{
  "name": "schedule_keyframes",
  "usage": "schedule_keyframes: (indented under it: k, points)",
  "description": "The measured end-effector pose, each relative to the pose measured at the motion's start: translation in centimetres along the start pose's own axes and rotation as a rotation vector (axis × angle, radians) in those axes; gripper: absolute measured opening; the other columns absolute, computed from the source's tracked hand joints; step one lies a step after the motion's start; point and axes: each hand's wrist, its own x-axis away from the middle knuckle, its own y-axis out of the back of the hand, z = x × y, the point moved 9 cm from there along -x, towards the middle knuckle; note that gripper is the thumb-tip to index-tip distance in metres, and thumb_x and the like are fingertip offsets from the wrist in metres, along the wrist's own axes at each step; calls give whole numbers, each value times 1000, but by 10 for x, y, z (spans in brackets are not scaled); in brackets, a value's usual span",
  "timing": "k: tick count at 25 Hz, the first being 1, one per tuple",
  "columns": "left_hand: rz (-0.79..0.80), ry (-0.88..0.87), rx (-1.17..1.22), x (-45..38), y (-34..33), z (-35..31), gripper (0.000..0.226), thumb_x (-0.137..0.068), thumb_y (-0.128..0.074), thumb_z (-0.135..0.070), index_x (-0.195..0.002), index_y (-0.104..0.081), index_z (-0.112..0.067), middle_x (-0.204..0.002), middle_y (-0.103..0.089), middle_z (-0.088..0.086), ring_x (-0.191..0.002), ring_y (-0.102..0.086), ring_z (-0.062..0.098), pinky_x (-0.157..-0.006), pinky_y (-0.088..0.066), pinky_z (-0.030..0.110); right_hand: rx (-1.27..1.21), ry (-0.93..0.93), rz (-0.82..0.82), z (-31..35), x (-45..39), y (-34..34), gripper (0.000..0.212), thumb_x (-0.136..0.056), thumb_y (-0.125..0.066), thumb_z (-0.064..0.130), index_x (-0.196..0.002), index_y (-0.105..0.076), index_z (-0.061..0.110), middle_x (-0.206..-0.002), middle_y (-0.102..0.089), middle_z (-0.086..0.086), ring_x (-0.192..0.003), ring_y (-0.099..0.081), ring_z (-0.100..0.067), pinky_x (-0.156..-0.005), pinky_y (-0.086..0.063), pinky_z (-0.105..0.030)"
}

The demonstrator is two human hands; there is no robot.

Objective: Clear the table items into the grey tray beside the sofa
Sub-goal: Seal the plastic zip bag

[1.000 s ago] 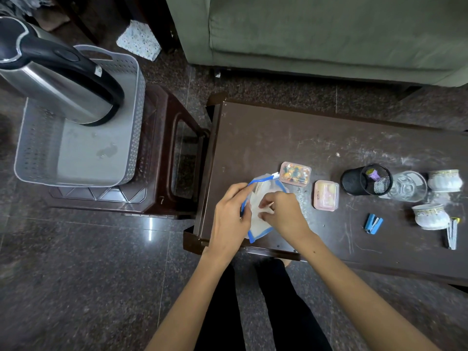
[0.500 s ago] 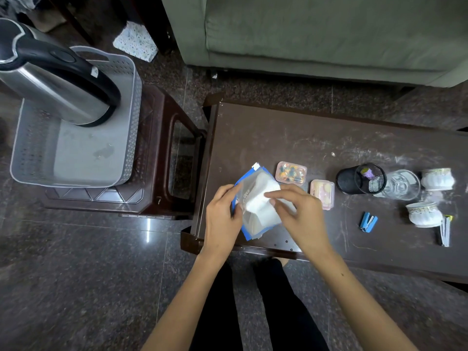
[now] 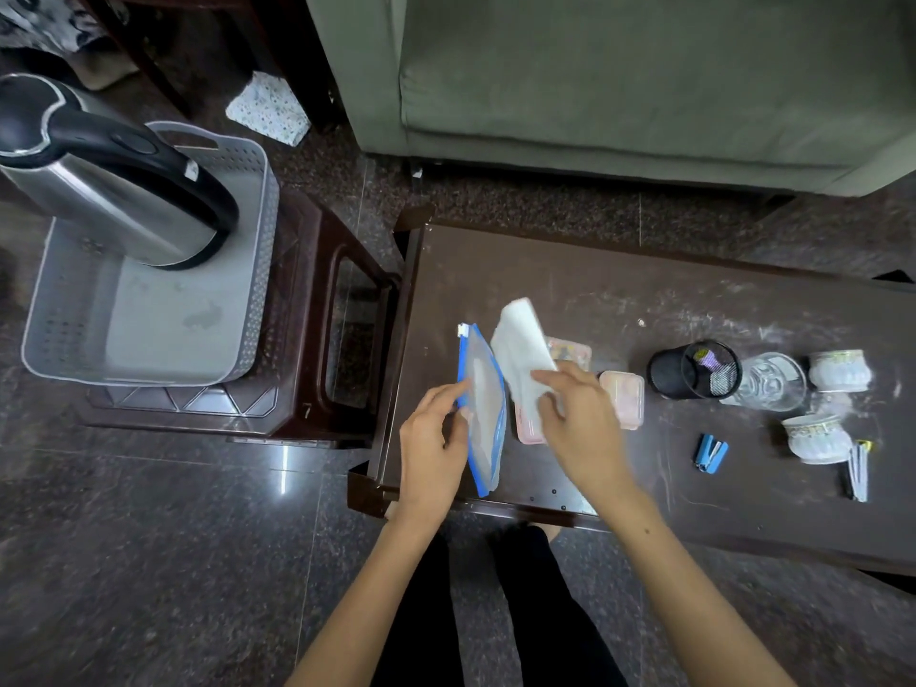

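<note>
My left hand (image 3: 431,441) grips a clear zip pouch with a blue edge (image 3: 483,404), held on edge above the left end of the dark table (image 3: 619,290). My right hand (image 3: 580,423) holds a white folded packet (image 3: 520,359) just right of the pouch, outside it. A pink box (image 3: 625,396) and a box of coloured pins (image 3: 570,349) lie partly hidden behind my right hand. The grey tray (image 3: 148,329) sits on a brown stool at the left, with a steel kettle (image 3: 114,190) standing in it.
On the table's right part stand a black mesh cup (image 3: 694,369), a glass (image 3: 768,381), two white ceramic bowls (image 3: 815,436), a blue stapler (image 3: 710,453) and a clip (image 3: 857,471). A green sofa (image 3: 619,76) lies beyond the table.
The pouch was lifted off the table and turned on edge. My right hand drew the white packet out of it and moved it to the right.
</note>
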Motion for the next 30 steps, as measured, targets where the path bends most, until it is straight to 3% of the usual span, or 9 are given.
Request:
schedule_keyframes:
  k: [1,3,4,7,9,12,16,22,30]
  points:
    - [32,7,68,1,-5,-1,35,-92,-49,3,-122,-56,-14,-113,-66,-7,-96,-65,9,-83,-54,25,-71,-25,104,7,-4,-17,23,-91,-52,18,-96,-71,7,-107,-65,-9,-98,-60,-28,-79,-44,-34]
    - [75,63,246,3,-14,0,36,-91,-41,6,-121,-45,-13,-107,-67,-21,-95,-68,12,-77,-57,26,-94,-19,170,19,-11,-34,43,-88,-54,46,-74,-67,8,-84,-63,-7,-80,-60,-25,-71,-46,-38]
    - [70,93,313,2,-14,2,36,-91,-39,6,-122,-41,-12,-106,-67,-21,-94,-68,15,-76,-59,29,-71,-6,157,21,-16,-36,44,-86,-56,48,-71,-66,8,-79,-62,-7,-75,-59,-25,-68,-46,-39]
    - [-49,73,301,-6,7,5,36,-95,-46,-3,-125,-43,-22,-106,-69,-7,-96,-67,15,-75,-59,30,-50,68,207,16,-28,-36,26,-89,-61,27,-80,-70,5,-82,-65,-7,-80,-60,-29,-72,-48,-40]
    - [-101,22,188,-15,23,3,35,-95,-53,-13,-128,-52,-26,-114,-64,-8,-102,-63,11,-76,-56,22,-4,160,334,14,-29,-39,22,-89,-62,23,-84,-71,3,-82,-63,-6,-78,-59,-29,-72,-46,-40]
    - [-33,-50,111,-24,21,-5,21,-89,-65,-18,-108,-70,-26,-106,-66,-13,-96,-64,9,-72,-53,20,13,232,431,10,-26,-43,19,-88,-64,20,-91,-73,3,-88,-65,-2,-79,-60,-24,-71,-43,-33]
    - [-34,23,243,-22,13,-2,10,-78,-76,-17,-82,-75,-26,-82,-74,-10,-79,-69,11,-66,-52,16,-253,164,399,15,-24,-39,10,-80,-74,21,-87,-74,14,-83,-64,15,-81,-60,0,-74,-41,-14]
    - [50,231,506,-24,7,17,20,-70,-81,-13,-89,-76,-16,-88,-77,4,-87,-73,18,-74,-55,19,-454,82,279,15,-28,-37,10,-77,-76,16,-84,-75,9,-84,-70,0,-81,-63,-7,-76,-44,-13]
    - [106,127,200,-30,-1,3,8,-82,-71,-10,-89,-75,-12,-87,-76,-2,-85,-70,11,-77,-55,20,-434,84,285,14,-27,-43,14,-78,-74,28,-80,-76,15,-81,-73,7,-81,-64,0,-81,-47,-17]
